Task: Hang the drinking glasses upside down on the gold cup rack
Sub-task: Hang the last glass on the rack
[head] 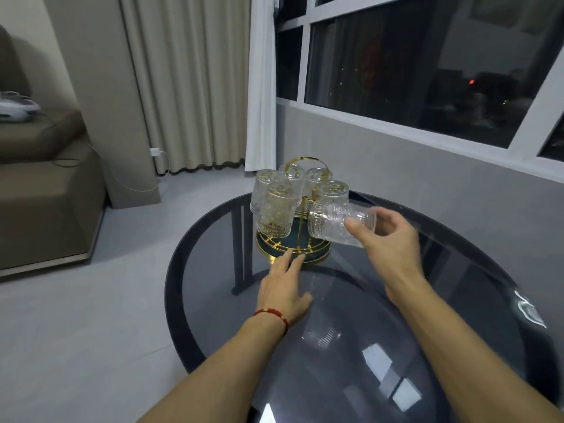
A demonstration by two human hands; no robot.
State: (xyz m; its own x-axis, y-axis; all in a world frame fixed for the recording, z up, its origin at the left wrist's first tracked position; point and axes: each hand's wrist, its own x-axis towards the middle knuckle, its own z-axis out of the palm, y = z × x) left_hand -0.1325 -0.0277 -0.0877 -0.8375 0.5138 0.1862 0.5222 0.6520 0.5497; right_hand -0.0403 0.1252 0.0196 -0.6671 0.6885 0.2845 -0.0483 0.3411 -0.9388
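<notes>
The gold cup rack (293, 250) stands on the far part of a round dark glass table (396, 346). Several textured clear glasses (276, 212) hang upside down on its arms. My right hand (387, 242) grips another clear glass (335, 227) by its base, tilted almost sideways, its mouth pointing left toward the rack's front right side. My left hand (285, 285) lies flat on the table with its fingertips touching the rack's round gold-rimmed base; it holds nothing.
A brown sofa (39, 190) stands at the left, with a cable trailing to a wall socket (155, 152). Beige curtains (189, 87) and a dark window (427, 62) lie behind the table. The table's near half reflects ceiling lights.
</notes>
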